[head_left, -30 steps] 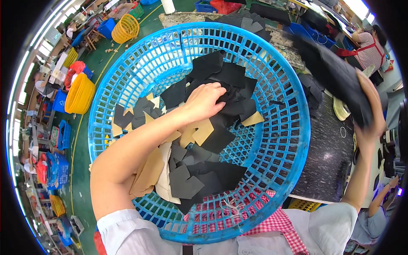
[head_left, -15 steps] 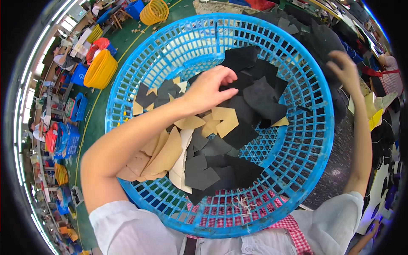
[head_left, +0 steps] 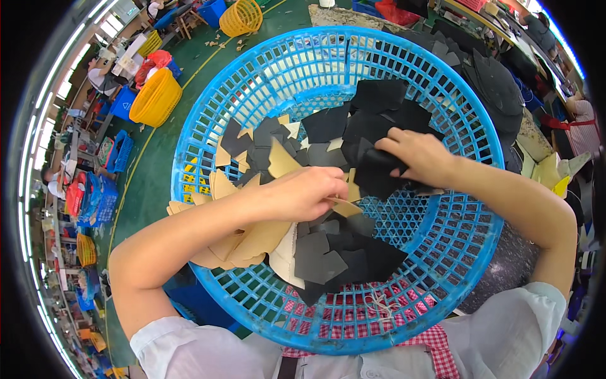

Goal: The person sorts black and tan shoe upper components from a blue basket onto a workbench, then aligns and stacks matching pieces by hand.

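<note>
A large round blue plastic basket (head_left: 341,346) stands in front of me, holding cut scraps of black and tan sheet material. Over its middle, my left hand (head_left: 312,192) pinches a small tan cut piece (head_left: 345,207). My right hand (head_left: 420,156) reaches in from the right, its fingers closed on a black cut piece (head_left: 376,174) near the pile's right side. Larger tan pieces (head_left: 249,237) are stacked at the basket's left, under my left forearm. More black pieces (head_left: 322,259) lie at the near side and others (head_left: 379,95) at the far side. Several fingertips are hidden.
Beyond the basket's right rim, dark sheets (head_left: 492,88) are heaped. A yellow basket (head_left: 156,98) and a blue crate (head_left: 101,202) stand on the green floor (head_left: 142,170) to the left. Another yellow basket (head_left: 241,18) is farther off. People sit at benches in the distance.
My right hand has come from outside the basket's right rim to the black pieces inside. My left hand has moved nearer, onto a tan piece. More tan pieces show at the left.
</note>
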A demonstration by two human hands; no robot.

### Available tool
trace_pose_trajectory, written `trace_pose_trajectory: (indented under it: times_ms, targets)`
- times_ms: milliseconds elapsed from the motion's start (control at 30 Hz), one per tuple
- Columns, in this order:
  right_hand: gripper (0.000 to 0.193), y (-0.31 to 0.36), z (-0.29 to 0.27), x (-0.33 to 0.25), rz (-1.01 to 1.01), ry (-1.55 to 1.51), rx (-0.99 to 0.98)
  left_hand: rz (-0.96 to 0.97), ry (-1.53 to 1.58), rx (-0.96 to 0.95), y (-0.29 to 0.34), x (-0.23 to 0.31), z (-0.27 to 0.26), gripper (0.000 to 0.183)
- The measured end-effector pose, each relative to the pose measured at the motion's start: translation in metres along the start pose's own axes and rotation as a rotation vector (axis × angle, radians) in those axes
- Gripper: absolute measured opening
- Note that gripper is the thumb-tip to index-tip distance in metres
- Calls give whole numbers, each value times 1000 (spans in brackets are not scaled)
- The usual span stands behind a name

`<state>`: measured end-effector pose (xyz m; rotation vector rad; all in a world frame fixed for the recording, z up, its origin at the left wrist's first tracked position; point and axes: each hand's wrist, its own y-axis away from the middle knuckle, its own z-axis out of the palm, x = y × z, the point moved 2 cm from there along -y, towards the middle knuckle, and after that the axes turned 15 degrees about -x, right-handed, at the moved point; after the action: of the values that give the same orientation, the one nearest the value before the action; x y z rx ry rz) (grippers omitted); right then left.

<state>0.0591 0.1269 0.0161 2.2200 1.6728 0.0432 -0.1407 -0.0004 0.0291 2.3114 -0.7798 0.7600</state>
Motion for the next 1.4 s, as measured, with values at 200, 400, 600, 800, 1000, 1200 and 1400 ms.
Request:
trace_pose_trajectory:
  times_ms: [200,400,600,800,1000,1200,1400]
  targets:
    - [80,-15,-68,45,50,340,-51,41,-396,129,8,-24,-11,11]
    - [114,-54,-23,31,192,165,-167,9,-286,92,4,-36,-16,9]
    - [70,-50,-32,36,100,-12,-36,-134,-249,-123,19,-31,-27,10]
    - [56,-26,-76,45,139,-127,232,2,-275,-52,22,-34,-29,13]
    - [54,-6,-126,46,164,-101,311,8,-42,-19,20,-37,-39,20]
    - [53,-7,-137,47,15,-354,213,-87,197,572,-9,-47,-66,47]
    - [51,-17,-137,43,-8,-428,271,260,982,706,-35,-50,-81,22]
